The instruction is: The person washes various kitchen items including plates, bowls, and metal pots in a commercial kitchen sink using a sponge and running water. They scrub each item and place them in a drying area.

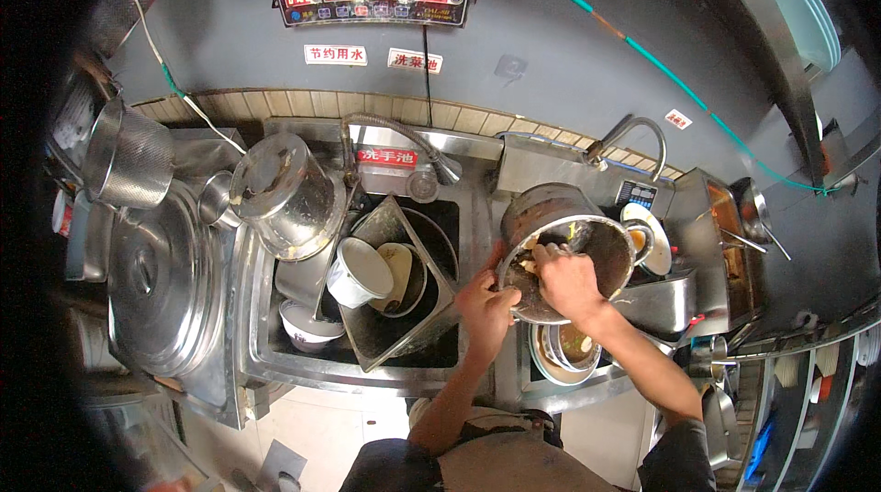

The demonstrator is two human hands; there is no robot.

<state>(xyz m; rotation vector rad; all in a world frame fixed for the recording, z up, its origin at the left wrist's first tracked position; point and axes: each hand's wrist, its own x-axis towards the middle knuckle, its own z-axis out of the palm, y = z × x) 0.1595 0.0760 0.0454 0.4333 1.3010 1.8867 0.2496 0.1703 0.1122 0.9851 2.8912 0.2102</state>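
Observation:
A large stained metal pot (pixel 543 206) is tipped over the right-hand sink, its mouth facing me. My left hand (pixel 486 303) grips the pot's near left rim, thumb and fingers closed on it. My right hand (pixel 567 279) reaches into the mouth with curled fingers. Something dark shows by its fingertips, too hidden to name. Food scraps cling to the pot's inner wall. Below the pot, stacked bowls (pixel 571 348) with brownish liquid sit in the sink. A plate (pixel 653 240) with food remains leans behind the pot's right handle.
In the left sink lie a white tub (pixel 360 273), a tilted square metal pan (pixel 396 350) and a white bowl (pixel 309 327). Another dirty pot (pixel 284 194) stands behind it. A faucet (pixel 647 125) arches at the back right. Far left is a big round lid (pixel 151 276).

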